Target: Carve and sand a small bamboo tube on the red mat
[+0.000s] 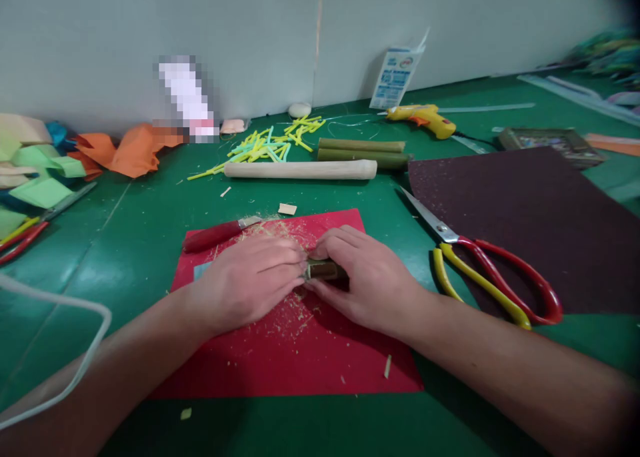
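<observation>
My right hand [373,280] grips a short dark green-brown bamboo piece [324,270] between thumb and fingers, over the red sheet [280,370]. My left hand [253,280] is closed, its fingertips meeting the left end of the bamboo; whatever lies inside its fingers is hidden. A bit of something light blue [201,270] shows beside the left wrist. Just beyond that hand lies a red-handled knife [213,236] with a short metal blade. Pale shavings are scattered on the sheet around both hands.
Large scissors [445,234] with red and yellow handles lie right, partly on a dark sheet [525,230]. Behind are a peeled pale stick [300,170], green bamboo lengths [363,157], yellow-green strips [265,145] and a yellow glue gun [420,118]. A white cable [97,310] crosses lower left.
</observation>
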`<state>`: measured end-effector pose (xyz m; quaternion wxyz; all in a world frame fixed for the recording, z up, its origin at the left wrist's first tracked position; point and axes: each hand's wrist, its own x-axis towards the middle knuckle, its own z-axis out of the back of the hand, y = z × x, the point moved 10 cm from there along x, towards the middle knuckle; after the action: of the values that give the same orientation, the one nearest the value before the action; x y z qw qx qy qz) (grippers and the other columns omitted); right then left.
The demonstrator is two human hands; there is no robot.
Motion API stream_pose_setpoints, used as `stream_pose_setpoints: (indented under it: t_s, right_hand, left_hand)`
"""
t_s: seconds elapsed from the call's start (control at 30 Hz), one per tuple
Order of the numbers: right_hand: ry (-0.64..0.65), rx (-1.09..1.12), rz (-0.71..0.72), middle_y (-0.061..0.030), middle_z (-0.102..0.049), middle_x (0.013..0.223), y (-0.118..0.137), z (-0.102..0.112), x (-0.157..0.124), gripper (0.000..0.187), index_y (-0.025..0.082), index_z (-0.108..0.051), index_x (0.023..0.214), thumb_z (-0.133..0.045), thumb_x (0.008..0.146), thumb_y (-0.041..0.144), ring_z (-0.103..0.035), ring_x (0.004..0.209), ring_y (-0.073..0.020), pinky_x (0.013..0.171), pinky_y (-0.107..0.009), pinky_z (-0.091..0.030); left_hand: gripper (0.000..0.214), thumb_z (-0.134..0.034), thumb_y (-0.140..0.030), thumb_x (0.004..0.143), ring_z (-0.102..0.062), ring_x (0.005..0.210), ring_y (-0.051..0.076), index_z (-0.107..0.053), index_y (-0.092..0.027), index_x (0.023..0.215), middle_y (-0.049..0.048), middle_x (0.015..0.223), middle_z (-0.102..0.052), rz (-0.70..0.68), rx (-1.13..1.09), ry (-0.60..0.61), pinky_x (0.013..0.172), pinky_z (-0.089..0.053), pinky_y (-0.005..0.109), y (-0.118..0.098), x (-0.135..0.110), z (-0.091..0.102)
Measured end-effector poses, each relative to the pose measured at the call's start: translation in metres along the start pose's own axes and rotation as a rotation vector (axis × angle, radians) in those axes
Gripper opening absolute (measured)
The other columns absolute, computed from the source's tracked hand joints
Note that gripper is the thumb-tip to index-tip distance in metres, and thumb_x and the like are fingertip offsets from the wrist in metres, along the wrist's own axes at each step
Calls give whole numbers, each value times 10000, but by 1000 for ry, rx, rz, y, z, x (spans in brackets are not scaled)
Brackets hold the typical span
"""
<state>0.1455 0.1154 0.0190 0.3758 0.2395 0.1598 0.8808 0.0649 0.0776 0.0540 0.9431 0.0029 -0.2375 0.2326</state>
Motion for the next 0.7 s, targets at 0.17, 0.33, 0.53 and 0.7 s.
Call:
stream_pose_setpoints:
  t_s: [0.17, 0.33, 0.53, 0.7]
  right_hand:
    - [19, -10, -3, -75, -595, 851, 1, -1, 1, 147, 162, -543, 848, -578, 794, 295, -519, 815, -214, 716, -339, -422]
    - [4, -17, -15, -75, -597, 849, 0, 1, 1, 150, 158, -545, 848, -579, 789, 291, -518, 809, -212, 711, -336, -419]
    - [13, -7, -2, -70, -600, 859, 0, -2, 0, 149, 160, -549, 850, -582, 791, 294, -520, 820, -209, 728, -339, -417]
    - [4, 5, -4, -64, -603, 861, 0, -2, -1, 136, 170, -547, 859, -596, 780, 269, -523, 811, -206, 715, -334, -418]
  left_hand:
    - [168, -504, -157, 880, -615, 992, 183, -627, -118, 988, 76, 1004, -683, 3, 56, 18, 927, -498, 354, 1, -4, 1]
    - [166, -500, -175, 883, -626, 953, 175, -625, -128, 981, 67, 979, -687, 16, 16, 15, 894, -516, 348, 2, -4, 0]
    - [162, -508, -144, 874, -618, 986, 184, -624, -111, 982, 80, 988, -686, -3, 58, 11, 922, -496, 352, 1, -4, 2]
    - [177, -472, -170, 896, -622, 963, 164, -619, -132, 988, 66, 987, -685, 17, -21, 26, 902, -511, 336, 4, -3, -2]
